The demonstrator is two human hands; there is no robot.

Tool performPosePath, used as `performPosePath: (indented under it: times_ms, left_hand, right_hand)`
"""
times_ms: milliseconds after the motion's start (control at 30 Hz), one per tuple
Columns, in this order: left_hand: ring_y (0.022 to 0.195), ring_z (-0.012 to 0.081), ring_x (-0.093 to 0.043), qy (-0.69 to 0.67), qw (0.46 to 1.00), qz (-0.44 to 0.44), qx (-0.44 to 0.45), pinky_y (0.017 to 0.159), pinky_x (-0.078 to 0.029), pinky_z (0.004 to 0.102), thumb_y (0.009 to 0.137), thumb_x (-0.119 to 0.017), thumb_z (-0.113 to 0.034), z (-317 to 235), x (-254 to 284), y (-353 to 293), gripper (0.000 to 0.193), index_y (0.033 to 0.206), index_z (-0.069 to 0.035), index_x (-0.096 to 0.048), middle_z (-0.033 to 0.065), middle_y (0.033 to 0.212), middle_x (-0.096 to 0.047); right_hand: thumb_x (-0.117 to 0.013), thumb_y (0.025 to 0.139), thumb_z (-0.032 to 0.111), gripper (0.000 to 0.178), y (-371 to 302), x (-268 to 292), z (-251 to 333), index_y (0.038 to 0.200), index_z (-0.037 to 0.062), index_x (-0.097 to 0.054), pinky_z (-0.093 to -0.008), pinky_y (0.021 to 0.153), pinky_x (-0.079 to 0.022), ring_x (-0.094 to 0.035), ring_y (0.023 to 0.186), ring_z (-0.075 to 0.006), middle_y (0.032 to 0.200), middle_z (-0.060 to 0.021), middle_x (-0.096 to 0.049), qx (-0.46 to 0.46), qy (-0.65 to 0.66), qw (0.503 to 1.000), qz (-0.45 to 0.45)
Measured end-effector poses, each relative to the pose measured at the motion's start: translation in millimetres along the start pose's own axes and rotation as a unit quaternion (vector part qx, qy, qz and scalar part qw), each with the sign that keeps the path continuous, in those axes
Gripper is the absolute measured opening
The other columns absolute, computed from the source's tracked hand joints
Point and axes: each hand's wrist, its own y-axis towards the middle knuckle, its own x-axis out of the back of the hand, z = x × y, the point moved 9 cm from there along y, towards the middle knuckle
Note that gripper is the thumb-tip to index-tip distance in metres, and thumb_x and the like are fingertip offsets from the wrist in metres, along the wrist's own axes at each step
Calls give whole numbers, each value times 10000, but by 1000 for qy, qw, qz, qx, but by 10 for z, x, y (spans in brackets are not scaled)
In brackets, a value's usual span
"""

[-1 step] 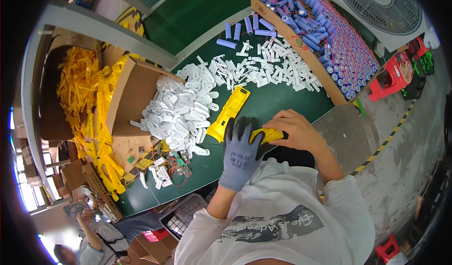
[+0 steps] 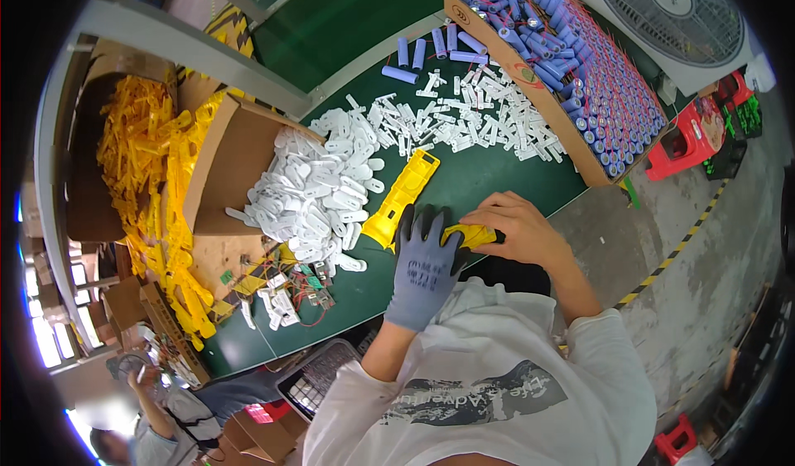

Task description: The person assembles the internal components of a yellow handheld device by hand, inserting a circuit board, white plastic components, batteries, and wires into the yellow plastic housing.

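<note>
My left hand (image 2: 423, 272), in a grey glove with dark fingertips, is closed on the left end of a small yellow plastic part (image 2: 471, 236) just above the near table edge. My bare right hand (image 2: 517, 232) holds the same part from the right with its fingers curled over it, hiding much of its shape. A long yellow plastic housing (image 2: 403, 194) with cut-outs lies on the green table, its near end beside my left fingertips. Left of it is a heap of white oval plastic pieces (image 2: 319, 186); beyond it are many small white strips (image 2: 464, 118).
A cardboard box (image 2: 590, 164) of purple cylindrical cells stands far right, with loose cells (image 2: 400, 75) beside it. A fan (image 2: 667, 10) sits behind. On the left are yellow parts (image 2: 137, 147), an open carton (image 2: 219, 168) and wired boards (image 2: 310, 288). Another person (image 2: 157, 408) is lower left.
</note>
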Motion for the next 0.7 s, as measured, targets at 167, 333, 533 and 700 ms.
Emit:
performPosePath:
  times_ms: [167, 333, 533, 700]
  left_hand:
    - [1071, 304, -543, -64, 998, 17, -6, 1018, -383, 472, 746, -732, -216, 205, -32, -23, 240, 945, -121, -637, 83, 1095, -592]
    - [990, 278, -595, -135, 986, -95, 5, 949, -436, 460, 693, -761, -134, 407, 53, -160, 222, 887, -129, -652, 47, 1048, -647]
    - [990, 300, -591, -185, 971, -151, 26, 935, -437, 443, 693, -756, -116, 580, -71, -180, 229, 896, -130, -652, 45, 1036, -656]
    - [1026, 300, -546, -187, 965, -175, 57, 881, -445, 435, 681, -769, -163, 727, -19, -362, 247, 887, -130, -638, 63, 1102, -614]
  right_hand:
    - [-802, 688, 221, 426, 21, -2, -46, 1089, 147, -683, -343, 828, -467, -578, 932, -233, 998, -35, -632, -29, 18, 999, 16]
    - [-800, 700, 208, 426, 102, -21, -97, 1107, 153, -688, -346, 840, -464, -568, 941, -240, 1015, -37, -625, -52, 25, 997, 53]
    - [-739, 773, 149, 230, 533, 384, -176, 991, 90, -695, -335, 776, -490, -624, 882, -252, 952, -74, -667, -68, 62, 996, -6]
    - [-615, 864, 125, 164, 1347, 513, -523, 961, 12, -683, -355, 738, -501, -653, 826, -311, 928, -169, -674, -74, -124, 989, -41]
